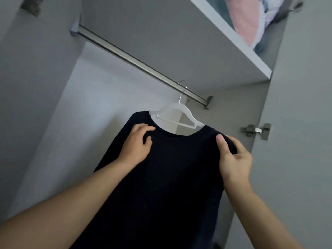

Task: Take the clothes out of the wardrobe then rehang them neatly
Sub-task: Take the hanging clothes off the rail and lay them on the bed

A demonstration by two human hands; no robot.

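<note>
**Black top on its hanger, both hands at the shoulders**

A black top (167, 177) hangs from a white hanger (177, 114) inside a white wardrobe (45, 105). The hanger's metal hook (183, 88) sits over the rail (136, 62), close to the rail's right end, where a bracket (208, 102) fixes it to the side wall. The white hanger shows through the neck opening; its arms run into the top's 2 shoulders.

The left hand (136, 142) lies on the top's left shoulder, just beside the neckline. Its fingers are curled and bent against the cloth, though whether they actually gather a fold cannot be told from this view. The right hand (233, 157) is on the other shoulder: the thumb presses on the front of the cloth and the fingers wrap round the shoulder edge behind it, so this hand pinches the top. Both forearms reach up from the bottom of the view, bare.

Above the rail runs a white shelf (233, 45) with folded cloth (251, 20) on it, pink, white and blue-green. On the right, the open door (301, 123) carries 1 metal hinge (256, 131) at about shoulder height of the top; another hinge (31, 4) shows at the upper left corner.
</note>
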